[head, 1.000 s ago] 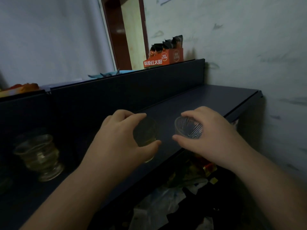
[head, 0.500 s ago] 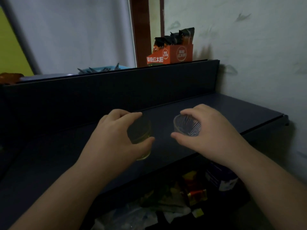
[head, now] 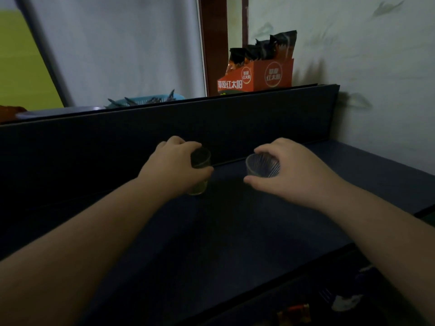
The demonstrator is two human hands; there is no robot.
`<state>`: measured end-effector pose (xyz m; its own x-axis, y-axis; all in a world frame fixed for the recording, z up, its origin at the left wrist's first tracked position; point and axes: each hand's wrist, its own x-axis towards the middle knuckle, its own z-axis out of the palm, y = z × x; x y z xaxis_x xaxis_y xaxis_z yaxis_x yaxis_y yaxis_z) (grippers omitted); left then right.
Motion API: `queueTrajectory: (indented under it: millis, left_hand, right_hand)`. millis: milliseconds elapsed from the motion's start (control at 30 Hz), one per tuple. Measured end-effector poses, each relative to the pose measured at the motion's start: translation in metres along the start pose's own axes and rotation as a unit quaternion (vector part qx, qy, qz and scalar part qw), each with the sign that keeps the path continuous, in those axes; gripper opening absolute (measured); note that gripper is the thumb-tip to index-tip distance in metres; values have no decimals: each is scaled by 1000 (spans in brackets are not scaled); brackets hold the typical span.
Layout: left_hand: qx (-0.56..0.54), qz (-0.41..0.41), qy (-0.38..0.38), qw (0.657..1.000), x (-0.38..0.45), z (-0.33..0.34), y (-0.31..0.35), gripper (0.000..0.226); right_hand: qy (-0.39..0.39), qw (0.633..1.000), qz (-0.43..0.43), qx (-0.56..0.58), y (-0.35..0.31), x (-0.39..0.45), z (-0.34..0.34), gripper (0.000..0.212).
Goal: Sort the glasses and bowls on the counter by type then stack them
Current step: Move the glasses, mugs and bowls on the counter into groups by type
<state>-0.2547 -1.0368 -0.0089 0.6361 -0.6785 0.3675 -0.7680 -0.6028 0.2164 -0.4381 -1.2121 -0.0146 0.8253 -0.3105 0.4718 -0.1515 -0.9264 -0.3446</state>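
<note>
each hand wraps its fingers round one cup: left hand (head: 174, 165) holds the yellowish glass (head: 199, 170), right hand (head: 292, 170) the ribbed glass (head: 261, 166) (probably to move them together).

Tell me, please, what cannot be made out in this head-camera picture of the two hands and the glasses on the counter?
- Yellowish glass: the left hand covers its near side; dim light blurs whether anything is inside.
- Ribbed clear glass: the right hand hides its right side and its base.
- Blue basket: the dark back panel cuts off its lower part.
- Clutter below the counter: too dark and cut off by the bottom edge.
</note>
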Motion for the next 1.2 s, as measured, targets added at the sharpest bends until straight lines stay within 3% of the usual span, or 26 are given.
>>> queueTrajectory:
  millis: [400, 600, 800, 1067, 1200]
  left_hand:
    - [104, -97, -42, 989, 39, 28, 4, 71]
    - [219, -83, 49, 971, 36, 29, 45, 77]
    - [183, 11, 99, 978, 31, 52, 121, 60]
    - [120, -54, 47, 990, 29, 70, 159, 62]
    - [105, -88, 31, 990, 17, 68, 164, 62]
  right_hand:
    - [-62, 996, -56, 27, 53, 45, 4, 73]
    - [-58, 997, -33, 26, 120, 75, -11, 72]
    - [-91, 996, -6, -11, 175, 113, -7, 75]
    - [-143, 989, 24, 21, 206, 134, 8, 82]
    - [-151, 987, -7, -49, 206, 127, 1, 91]
